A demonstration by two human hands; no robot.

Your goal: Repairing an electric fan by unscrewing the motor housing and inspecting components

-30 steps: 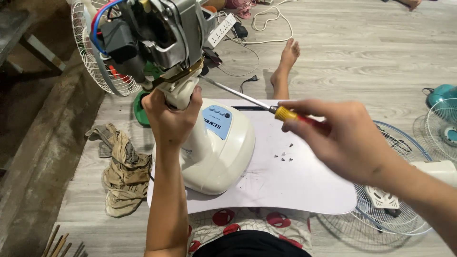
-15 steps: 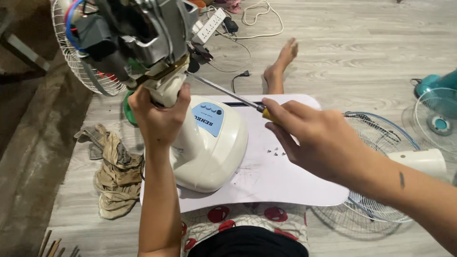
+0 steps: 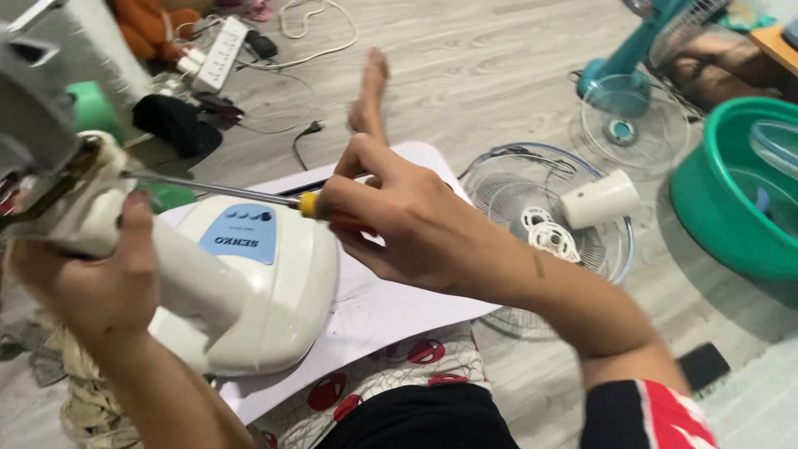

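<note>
My left hand [image 3: 83, 283] grips the white neck of a stand fan [image 3: 249, 291] just under its exposed motor head [image 3: 41, 108] at the far left. My right hand [image 3: 399, 229] holds a screwdriver [image 3: 249, 198] by its yellow and red handle, its metal shaft pointing left with the tip at the neck joint. The fan's rounded white base with a blue control panel rests on a white sheet [image 3: 374, 316] on the floor.
A wire fan guard [image 3: 507, 179] with a white cone-shaped part [image 3: 598, 199] and a white ring lies to the right. A teal fan [image 3: 623, 83] and a green basin [image 3: 731, 199] stand further right. A power strip [image 3: 220, 50], cables and a bare foot [image 3: 370, 91] lie behind. A rag [image 3: 75, 391] sits lower left.
The view has swung closer and to the right. My right hand has brought the screwdriver leftwards until its tip reaches the fan neck. My left hand keeps its grip.
</note>
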